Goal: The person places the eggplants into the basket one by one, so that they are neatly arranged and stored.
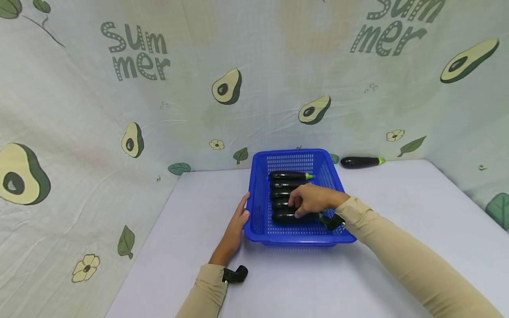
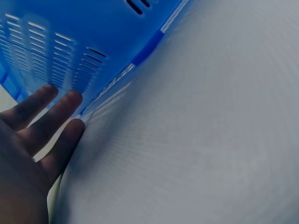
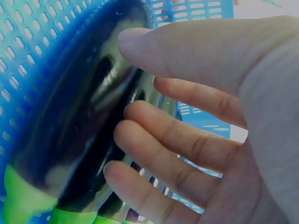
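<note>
Several glossy dark eggplants with green stem ends lie side by side in a blue plastic basket. My right hand is over the nearer eggplants, inside the basket. In the right wrist view its thumb rests on the nearest eggplant, and its loosely bent fingers lie along the eggplants behind. My left hand is at the basket's left side, fingers extended. The left wrist view shows those fingertips right at the slotted outer wall.
One more eggplant lies on the white tabletop behind the basket, to the right. A cloth backdrop printed with avocados stands along the table's back and sides.
</note>
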Demonstrator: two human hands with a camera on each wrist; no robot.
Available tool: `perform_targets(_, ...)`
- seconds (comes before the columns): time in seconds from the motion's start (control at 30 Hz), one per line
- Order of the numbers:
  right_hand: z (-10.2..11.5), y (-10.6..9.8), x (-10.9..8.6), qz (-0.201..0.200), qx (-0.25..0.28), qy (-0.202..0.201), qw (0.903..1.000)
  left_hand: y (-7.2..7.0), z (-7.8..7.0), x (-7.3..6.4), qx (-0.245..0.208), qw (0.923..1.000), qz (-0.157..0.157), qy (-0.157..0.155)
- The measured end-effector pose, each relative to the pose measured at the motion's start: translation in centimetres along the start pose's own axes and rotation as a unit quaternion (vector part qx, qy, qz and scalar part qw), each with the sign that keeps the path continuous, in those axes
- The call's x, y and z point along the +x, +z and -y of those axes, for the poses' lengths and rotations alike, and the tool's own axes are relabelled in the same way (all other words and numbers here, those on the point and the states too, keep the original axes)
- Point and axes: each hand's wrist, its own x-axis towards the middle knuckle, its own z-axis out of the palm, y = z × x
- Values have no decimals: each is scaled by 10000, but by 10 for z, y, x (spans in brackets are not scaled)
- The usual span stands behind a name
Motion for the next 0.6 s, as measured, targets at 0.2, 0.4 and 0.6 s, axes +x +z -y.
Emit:
perform_targets(0.2, -2, -5, 0, -360, 322, -105, 9988, -2, 1, -3, -142, 9999, 31, -90)
perform_targets(0.4, -15, -23, -9, -1112, 677, -107, 9914, -1, 3, -6, -168, 9996, 70, -202)
perform_targets(0.6, -33, -53, -30, -1699, 1371, 218, 9756, 2, 0, -2, -138, 9999, 2, -96)
